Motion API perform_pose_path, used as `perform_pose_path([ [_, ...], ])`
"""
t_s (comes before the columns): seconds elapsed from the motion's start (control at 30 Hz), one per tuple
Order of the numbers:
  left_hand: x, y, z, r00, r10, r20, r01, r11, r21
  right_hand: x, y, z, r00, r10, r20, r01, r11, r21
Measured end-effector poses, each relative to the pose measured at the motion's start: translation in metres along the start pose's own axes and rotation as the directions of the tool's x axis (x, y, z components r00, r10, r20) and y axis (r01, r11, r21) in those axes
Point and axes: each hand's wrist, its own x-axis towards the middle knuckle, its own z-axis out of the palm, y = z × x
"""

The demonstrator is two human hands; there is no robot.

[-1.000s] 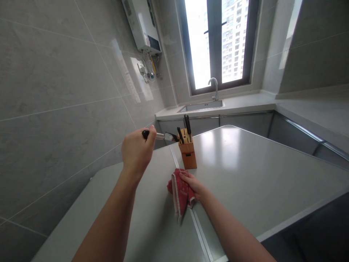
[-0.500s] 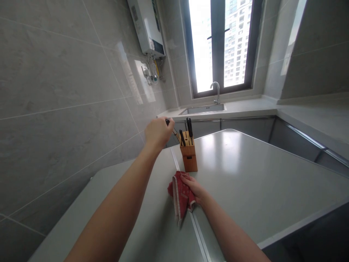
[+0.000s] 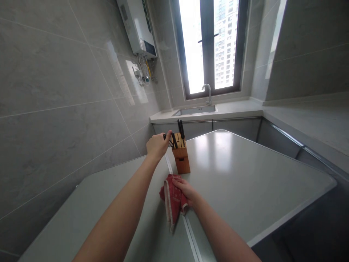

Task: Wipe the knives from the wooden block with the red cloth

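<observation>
My left hand [image 3: 157, 146] is closed around the black handle of a knife [image 3: 171, 143] at the left side of the wooden knife block [image 3: 182, 164]. The knife's metal part slants into the top of the block, and my fingers cover most of its handle. Other black-handled knives [image 3: 181, 128] stand upright in the slots. Closer to me, my right hand [image 3: 188, 190] grips a red cloth [image 3: 172, 198] with pale edging. The cloth hangs folded just in front of the block, over the table's seam.
The block stands on a pale glossy table [image 3: 231, 182] with clipped corners. Behind it is a white counter [image 3: 234, 109] with a sink [image 3: 195, 111] and a faucet [image 3: 208, 95] under a window. A water heater [image 3: 137, 27] hangs on the tiled left wall.
My left hand has come down closer to the block, and the knife sits deeper in it. My right hand still grips the red cloth. The whole view has shifted a little.
</observation>
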Motion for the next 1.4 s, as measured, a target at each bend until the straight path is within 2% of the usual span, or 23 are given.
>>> perform_pose_path([
  [0.3,-0.007,-0.001,0.015,0.998,0.045,-0.04,-0.045,0.999,-0.008,0.001,0.0,0.0,1.0,0.02,-0.02,-0.02,1.0,0.02],
  [0.6,-0.007,-0.003,0.017,0.999,0.053,0.001,-0.053,0.998,-0.037,-0.002,-0.002,0.003,0.999,0.032,-0.037,-0.031,0.999,0.005],
  [0.8,-0.002,0.0,0.012,0.987,0.155,-0.04,-0.159,0.979,-0.127,-0.002,-0.002,0.002,0.998,0.033,-0.046,-0.033,0.999,-0.004],
  [0.9,0.004,0.001,0.01,0.969,0.235,-0.071,-0.245,0.948,-0.203,0.0,-0.001,0.001,0.999,0.021,-0.029,-0.021,1.0,-0.006],
  [1.03,0.009,0.004,0.009,0.944,0.318,-0.09,-0.33,0.918,-0.221,0.001,0.0,0.001,1.0,0.014,0.021,-0.014,1.0,0.0],
  [1.13,0.008,0.01,0.003,0.934,0.315,-0.167,-0.349,0.903,-0.251,0.0,-0.001,0.001,0.999,0.009,0.034,-0.009,1.0,-0.001],
  [1.23,0.004,0.018,-0.014,0.912,0.29,-0.29,-0.366,0.894,-0.259,0.0,-0.001,0.001,0.999,0.012,0.045,-0.012,1.0,0.004],
  [1.33,-0.003,0.025,-0.041,0.861,0.259,-0.437,-0.386,0.892,-0.234,0.0,0.0,0.0,0.999,0.011,0.045,-0.01,1.0,-0.002],
  [1.4,-0.008,0.025,-0.063,0.809,0.231,-0.541,-0.421,0.87,-0.258,-0.001,0.0,0.0,1.0,0.008,0.028,-0.008,1.0,-0.001],
])
